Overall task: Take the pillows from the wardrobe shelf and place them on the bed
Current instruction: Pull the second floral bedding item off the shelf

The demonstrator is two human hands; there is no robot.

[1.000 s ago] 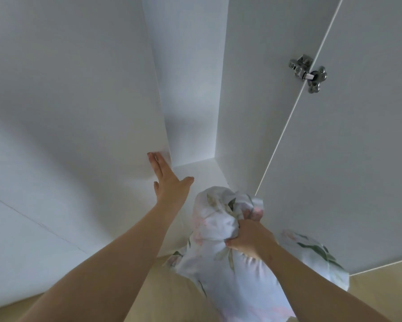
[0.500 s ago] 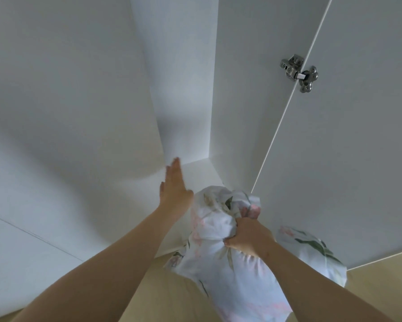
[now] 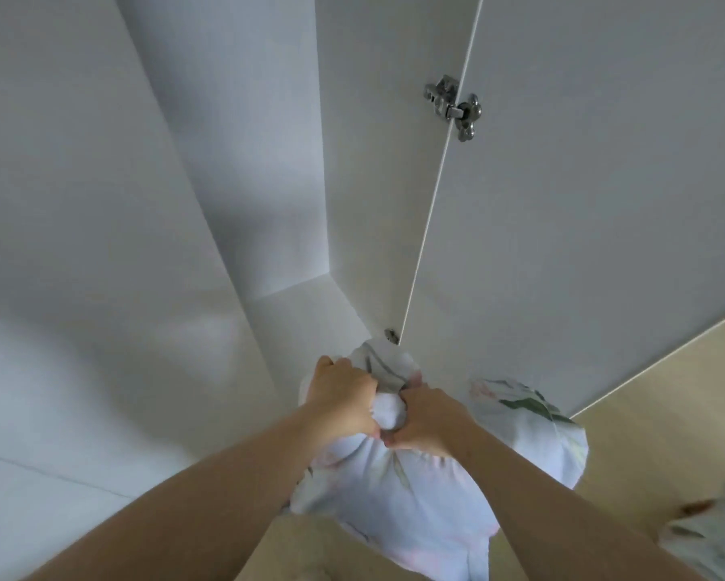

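— What's the shiny bit up on the right?
— A silver metal cabinet hinge [image 3: 453, 106]. It sits where the flat white door panel [image 3: 604, 203] meets the white upright side panel [image 3: 373, 161]. The door stands open.
— Anything lower on that edge?
— A small round metal fitting [image 3: 391, 335], just beside the door's bottom corner.
— And to the left?
— A broad white panel [image 3: 80, 182], with a thin hairline seam [image 3: 51, 475] across its near part.
— Below the door?
— Pale beige floor [image 3: 666, 392], on the right. At the near right edge lies blurred pale patterned fabric [image 3: 712, 534] with an orange-brown spot. I cannot tell what it is.
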